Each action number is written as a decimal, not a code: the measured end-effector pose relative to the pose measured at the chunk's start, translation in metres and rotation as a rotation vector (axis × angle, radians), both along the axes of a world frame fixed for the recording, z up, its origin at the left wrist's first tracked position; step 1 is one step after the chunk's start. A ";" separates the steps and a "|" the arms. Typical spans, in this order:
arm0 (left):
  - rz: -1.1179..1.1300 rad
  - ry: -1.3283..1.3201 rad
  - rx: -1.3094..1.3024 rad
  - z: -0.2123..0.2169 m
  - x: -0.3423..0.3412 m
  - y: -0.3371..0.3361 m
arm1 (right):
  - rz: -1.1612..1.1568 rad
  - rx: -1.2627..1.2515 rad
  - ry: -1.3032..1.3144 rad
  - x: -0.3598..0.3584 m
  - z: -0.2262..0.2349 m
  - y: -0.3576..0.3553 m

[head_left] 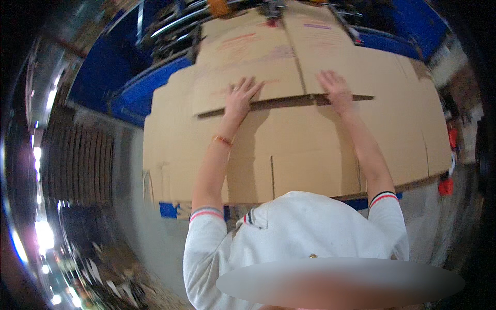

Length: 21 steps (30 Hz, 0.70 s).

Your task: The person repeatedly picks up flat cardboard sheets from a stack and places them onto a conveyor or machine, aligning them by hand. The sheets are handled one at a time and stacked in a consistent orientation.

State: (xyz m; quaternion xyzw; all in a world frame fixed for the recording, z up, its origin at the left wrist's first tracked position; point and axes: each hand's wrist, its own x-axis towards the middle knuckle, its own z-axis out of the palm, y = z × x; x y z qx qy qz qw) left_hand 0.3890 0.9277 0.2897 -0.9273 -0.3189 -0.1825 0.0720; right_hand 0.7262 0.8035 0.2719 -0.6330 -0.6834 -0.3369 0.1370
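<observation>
Both the left hand (238, 98) and right hand (335, 90) lie flat, fingers spread, grasping nothing, on the upper cardboard sheet (268, 62); pressed unevenly, it may slide askew over the flattened carton (305, 155) beneath.

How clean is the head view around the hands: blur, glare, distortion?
Head view: left hand and right hand on the cardboard flap read fairly sharp under even light; a dark shadow lies under the flap's front edge; fisheye bends the cardboard sheet edges; the left rim smears, with blown-out glare spots.
</observation>
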 end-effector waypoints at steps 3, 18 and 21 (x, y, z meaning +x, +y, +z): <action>0.203 -0.015 0.150 0.002 0.001 0.018 | -0.249 -0.139 0.077 0.006 0.004 0.020; 1.345 -0.140 -0.357 -0.012 -0.273 0.025 | -0.086 0.048 0.407 0.015 -0.022 -0.001; 1.388 -0.243 -0.317 0.025 -0.270 0.019 | -0.163 -0.006 0.434 0.012 -0.016 -0.003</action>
